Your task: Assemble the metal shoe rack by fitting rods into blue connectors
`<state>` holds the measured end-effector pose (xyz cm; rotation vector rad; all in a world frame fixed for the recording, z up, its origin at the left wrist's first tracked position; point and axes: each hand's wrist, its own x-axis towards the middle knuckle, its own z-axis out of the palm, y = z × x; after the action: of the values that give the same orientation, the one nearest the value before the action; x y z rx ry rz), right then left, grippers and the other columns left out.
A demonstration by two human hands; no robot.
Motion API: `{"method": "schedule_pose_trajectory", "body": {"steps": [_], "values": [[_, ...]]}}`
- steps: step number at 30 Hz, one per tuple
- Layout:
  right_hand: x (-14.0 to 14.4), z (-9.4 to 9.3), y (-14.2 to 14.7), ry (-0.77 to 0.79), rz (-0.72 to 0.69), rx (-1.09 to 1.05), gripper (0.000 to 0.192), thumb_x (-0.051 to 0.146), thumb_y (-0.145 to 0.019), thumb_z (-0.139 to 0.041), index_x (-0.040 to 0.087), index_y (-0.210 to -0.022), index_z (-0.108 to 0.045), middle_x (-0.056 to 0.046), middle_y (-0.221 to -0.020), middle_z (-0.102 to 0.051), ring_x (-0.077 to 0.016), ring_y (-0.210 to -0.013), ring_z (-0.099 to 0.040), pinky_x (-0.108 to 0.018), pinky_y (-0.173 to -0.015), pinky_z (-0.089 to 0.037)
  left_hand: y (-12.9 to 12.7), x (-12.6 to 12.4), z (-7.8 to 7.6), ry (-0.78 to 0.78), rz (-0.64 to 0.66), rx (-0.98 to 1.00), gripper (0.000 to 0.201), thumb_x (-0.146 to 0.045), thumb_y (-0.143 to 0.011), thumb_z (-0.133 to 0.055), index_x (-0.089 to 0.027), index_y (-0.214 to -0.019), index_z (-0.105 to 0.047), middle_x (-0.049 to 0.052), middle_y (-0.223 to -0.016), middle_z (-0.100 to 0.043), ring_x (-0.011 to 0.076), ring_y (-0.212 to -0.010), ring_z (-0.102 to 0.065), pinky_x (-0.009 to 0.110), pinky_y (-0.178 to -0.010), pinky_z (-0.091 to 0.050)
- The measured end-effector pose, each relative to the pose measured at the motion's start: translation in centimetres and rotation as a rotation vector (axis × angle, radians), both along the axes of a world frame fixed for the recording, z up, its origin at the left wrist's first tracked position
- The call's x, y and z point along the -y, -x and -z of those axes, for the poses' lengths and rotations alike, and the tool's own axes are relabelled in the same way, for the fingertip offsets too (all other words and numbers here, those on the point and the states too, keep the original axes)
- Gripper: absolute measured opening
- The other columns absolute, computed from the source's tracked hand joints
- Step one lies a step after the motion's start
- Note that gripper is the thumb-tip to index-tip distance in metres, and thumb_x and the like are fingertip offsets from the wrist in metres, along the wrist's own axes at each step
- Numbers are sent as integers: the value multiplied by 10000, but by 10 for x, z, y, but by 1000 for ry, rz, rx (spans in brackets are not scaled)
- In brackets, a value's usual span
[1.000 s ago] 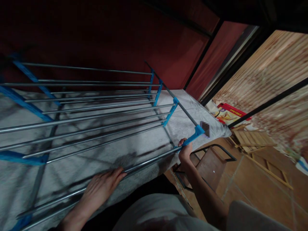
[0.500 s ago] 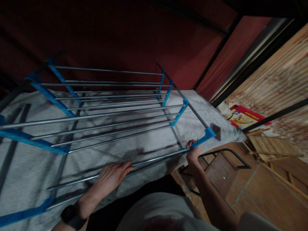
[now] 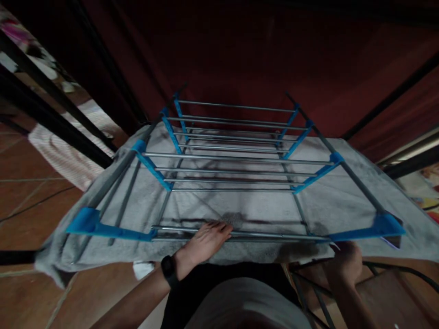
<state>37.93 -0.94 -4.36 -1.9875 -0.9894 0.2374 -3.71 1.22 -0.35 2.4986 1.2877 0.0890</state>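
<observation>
towel: grey, spread under rack | rack: lies on towel, long axis runs away from the person, rails crosswise | left hand: fingers flat over nearest rail | right hand: below rack's near right corner, grip unclear

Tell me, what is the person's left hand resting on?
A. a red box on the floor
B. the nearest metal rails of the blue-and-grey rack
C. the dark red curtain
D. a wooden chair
B: the left hand lies flat across the front metal rails of the rack, which sits over a grey towel.
</observation>
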Motion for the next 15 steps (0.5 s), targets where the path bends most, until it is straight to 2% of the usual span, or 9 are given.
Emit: {"method": "schedule_pose_trajectory", "body": {"steps": [3,5,7,9,10,12,15], "values": [[34,-4,7,-59,-23,106,194,365,-825,-490,236,-762,-620,-56,-751,-606,-296,-768,-624,-425,-659,-485,0,4,3,-8,-7,3,230,-275,-1043,-430,-217,-1152,-624,67,-1115,-712,226,-1004,-684,352,-883,-495],[45,-17,25,-124,-151,134,208,367,-888,-485,233,-824,-631,-74,-833,-629,-297,-838,-633,-435,-711,-495,0,6,7,-11,-15,12,234,-272,-1040,-434,-221,-1157,-629,68,-1099,-714,224,-1010,-682,358,-906,-497],[39,-38,51,-162,-355,125,208,366,-945,-483,227,-888,-627,-83,-913,-649,-278,-904,-638,-419,-784,-498,0,8,9,-31,-29,28,251,-269,-1038,-435,-227,-1194,-627,73,-1118,-713,224,-1041,-676,369,-947,-495],[14,-63,81,-161,-645,128,182,355,-979,-497,233,-941,-625,-73,-961,-658,-246,-941,-641,-381,-826,-496,0,9,9,-54,-44,30,259,-274,-1031,-456,-226,-1222,-624,85,-1174,-704,234,-1085,-666,385,-973,-497],[-5,-74,97,-138,-821,126,174,343,-990,-500,234,-978,-635,-74,-986,-666,-238,-964,-644,-369,-845,-500,0,9,9,-59,-51,22,257,-290,-1025,-476,-220,-1219,-629,91,-1201,-697,241,-1101,-662,391,-973,-502],[-48,-91,131,-100,-1053,144,176,317,-1014,-484,235,-1002,-639,-75,-1041,-675,-219,-1005,-644,-348,-885,-504,1,8,6,-53,-64,5,259,-352,-1009,-518,-210,-1179,-652,97,-1219,-692,254,-1099,-665,394,-940,-525],[-109,-92,187,-66,-1287,218,208,254,-1026,-447,220,-1045,-651,-68,-1080,-683,-198,-1049,-644,-343,-949,-503,8,3,-1,-69,-118,43,352,-446,-990,-540,-200,-1214,-657,107,-1233,-693,266,-1109,-667,397,-917,-551]]}}
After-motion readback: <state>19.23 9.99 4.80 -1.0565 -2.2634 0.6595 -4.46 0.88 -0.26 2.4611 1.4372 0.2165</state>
